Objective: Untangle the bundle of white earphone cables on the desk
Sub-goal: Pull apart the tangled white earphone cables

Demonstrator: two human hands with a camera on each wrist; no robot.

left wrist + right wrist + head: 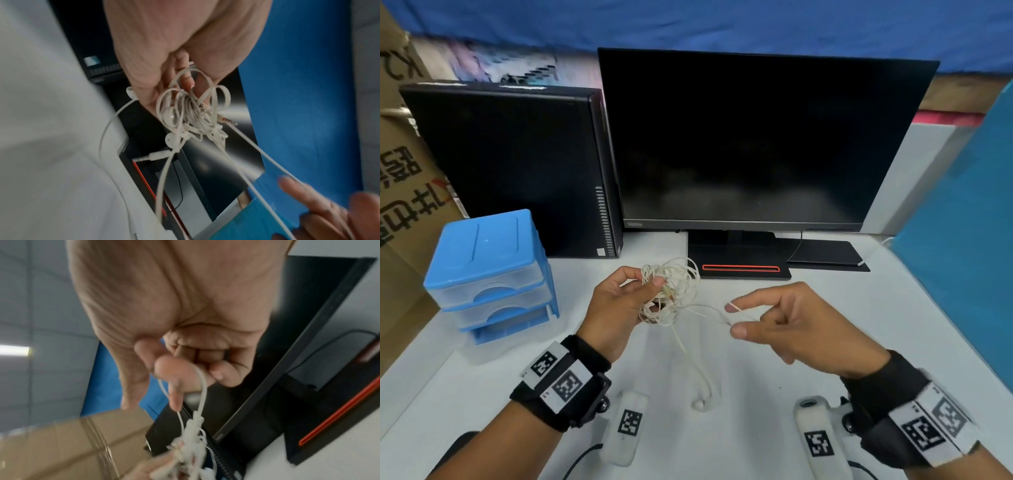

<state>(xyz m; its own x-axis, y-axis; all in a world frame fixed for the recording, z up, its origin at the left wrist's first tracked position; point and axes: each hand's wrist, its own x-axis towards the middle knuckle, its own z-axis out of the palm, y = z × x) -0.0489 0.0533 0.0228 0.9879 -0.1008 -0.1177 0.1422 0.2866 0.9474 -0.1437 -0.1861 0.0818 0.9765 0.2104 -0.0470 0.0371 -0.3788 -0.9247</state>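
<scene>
The left hand (616, 308) holds the tangled bundle of white earphone cables (671, 291) above the white desk (842, 308), fingers curled round it, just in front of the monitor stand (739, 267). To its right, the right hand (798, 325) has a loose strand (709, 310) looped over the index finger, the thumb close beneath it and the other fingers curled in. Another strand hangs down to an earbud (700, 404) lying on the near desk. A blue drawer unit (489, 274) stands at the left.
</scene>
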